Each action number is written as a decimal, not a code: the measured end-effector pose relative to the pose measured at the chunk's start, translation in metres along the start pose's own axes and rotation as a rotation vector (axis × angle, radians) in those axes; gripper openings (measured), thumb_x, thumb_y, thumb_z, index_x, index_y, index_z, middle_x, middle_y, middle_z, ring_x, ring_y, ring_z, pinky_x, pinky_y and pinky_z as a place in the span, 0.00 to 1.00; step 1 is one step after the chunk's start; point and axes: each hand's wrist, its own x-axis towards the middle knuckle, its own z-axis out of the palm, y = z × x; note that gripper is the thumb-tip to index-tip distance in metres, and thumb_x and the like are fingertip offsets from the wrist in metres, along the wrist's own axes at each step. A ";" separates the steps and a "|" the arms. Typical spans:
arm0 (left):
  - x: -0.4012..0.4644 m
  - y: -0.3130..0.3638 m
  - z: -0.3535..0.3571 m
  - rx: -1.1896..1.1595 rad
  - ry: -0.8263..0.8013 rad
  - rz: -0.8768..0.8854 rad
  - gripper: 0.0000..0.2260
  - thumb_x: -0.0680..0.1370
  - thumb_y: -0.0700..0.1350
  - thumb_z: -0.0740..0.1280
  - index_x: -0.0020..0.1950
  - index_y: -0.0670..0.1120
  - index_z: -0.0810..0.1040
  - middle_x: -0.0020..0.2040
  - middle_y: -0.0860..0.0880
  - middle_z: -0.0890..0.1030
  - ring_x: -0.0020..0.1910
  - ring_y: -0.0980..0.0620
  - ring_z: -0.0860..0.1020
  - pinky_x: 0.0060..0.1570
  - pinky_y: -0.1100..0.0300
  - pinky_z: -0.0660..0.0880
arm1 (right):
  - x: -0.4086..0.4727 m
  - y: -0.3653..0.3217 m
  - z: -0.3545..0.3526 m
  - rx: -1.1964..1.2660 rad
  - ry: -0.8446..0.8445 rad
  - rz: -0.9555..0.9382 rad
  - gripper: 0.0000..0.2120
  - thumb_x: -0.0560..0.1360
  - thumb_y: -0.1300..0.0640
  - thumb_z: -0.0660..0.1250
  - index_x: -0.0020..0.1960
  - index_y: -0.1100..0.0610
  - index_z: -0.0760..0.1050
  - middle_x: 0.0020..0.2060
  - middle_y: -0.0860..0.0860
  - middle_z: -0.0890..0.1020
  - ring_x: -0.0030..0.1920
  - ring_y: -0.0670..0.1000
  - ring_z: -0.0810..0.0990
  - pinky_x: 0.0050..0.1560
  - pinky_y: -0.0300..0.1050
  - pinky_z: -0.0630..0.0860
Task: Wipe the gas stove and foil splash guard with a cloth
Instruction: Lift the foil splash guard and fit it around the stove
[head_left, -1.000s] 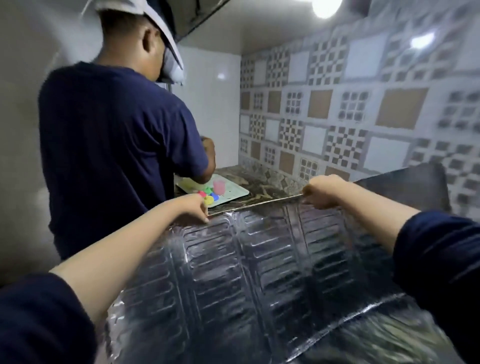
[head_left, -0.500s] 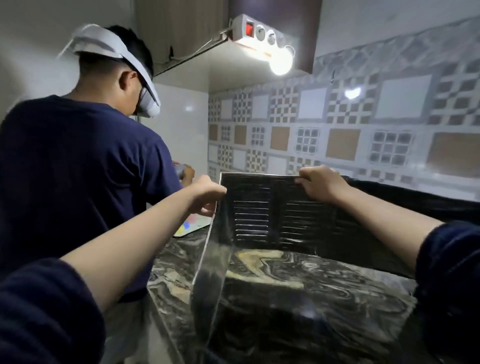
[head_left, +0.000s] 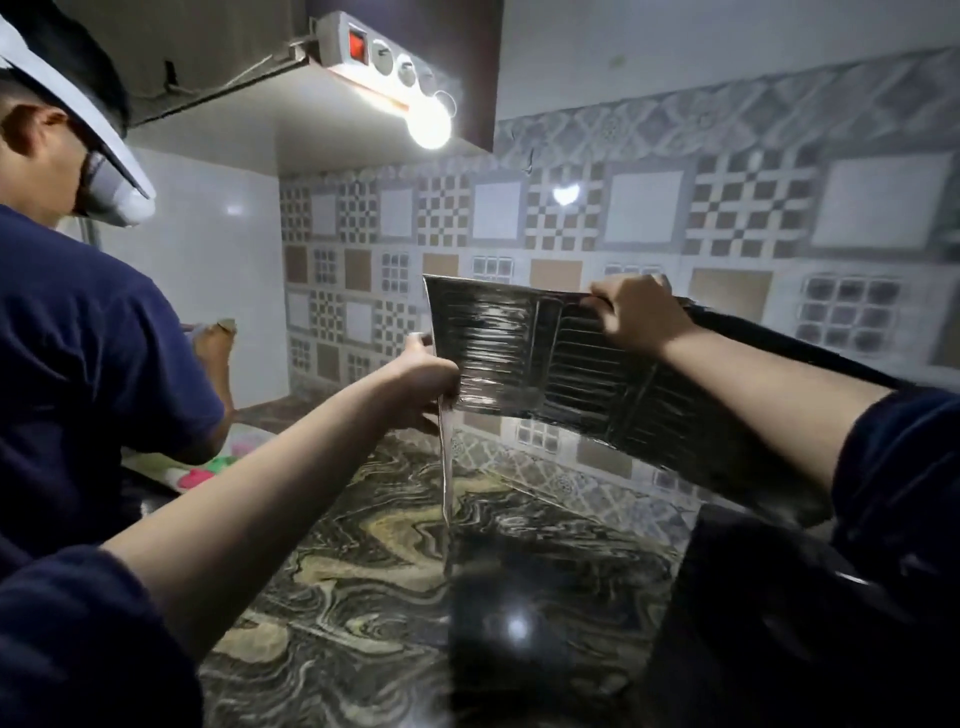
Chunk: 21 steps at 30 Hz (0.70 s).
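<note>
The foil splash guard (head_left: 545, 358) is held up off the marble counter (head_left: 363, 561), in front of the patterned tile wall (head_left: 644, 218). Its rear panel is spread roughly parallel to the wall; its left panel is folded forward at the corner and is seen nearly edge-on, hanging down toward the counter.

The left hand (head_left: 421, 382) is clamped on the guard at that folded corner, fingers curled around the sheet. The right hand (head_left: 636, 312) is closed over the guard's top edge, right of the corner. A dark glossy surface (head_left: 779, 623), probably the gas stove, lies below and to the right of the guard. No cloth is visible, so wiping is judged not yet begun.

Hazards from this position:

- The sheet is thin and is supported at only two points. Creasing or tearing is likely if the hands are pulled apart or twisted.
- The free left panel may swing and strike the counter if the guard is lowered quickly.
- A second person (head_left: 78, 338) stands left of the guard. Contact with that person's arm is possible if the guard is swung leftward.
- Foil edges may cut the curled fingers if the grip slides.
</note>
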 end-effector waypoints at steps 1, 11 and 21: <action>0.003 0.003 0.007 -0.006 -0.027 0.008 0.27 0.73 0.31 0.61 0.69 0.47 0.57 0.42 0.43 0.75 0.36 0.47 0.76 0.36 0.49 0.77 | -0.002 0.010 -0.005 -0.021 0.006 0.010 0.11 0.79 0.56 0.61 0.47 0.63 0.77 0.41 0.59 0.82 0.45 0.58 0.80 0.54 0.50 0.69; 0.030 0.022 0.091 -0.001 -0.326 0.022 0.26 0.75 0.28 0.59 0.68 0.46 0.57 0.46 0.41 0.77 0.47 0.42 0.79 0.53 0.37 0.76 | -0.036 0.097 -0.029 -0.165 -0.058 0.130 0.08 0.77 0.62 0.60 0.47 0.63 0.77 0.41 0.58 0.83 0.46 0.59 0.80 0.58 0.53 0.67; 0.077 0.012 0.161 0.218 -0.523 0.038 0.15 0.75 0.31 0.61 0.56 0.47 0.69 0.46 0.41 0.77 0.42 0.44 0.79 0.31 0.52 0.77 | -0.071 0.163 -0.021 -0.201 -0.216 0.256 0.15 0.80 0.51 0.57 0.45 0.60 0.76 0.40 0.56 0.82 0.45 0.58 0.78 0.64 0.57 0.65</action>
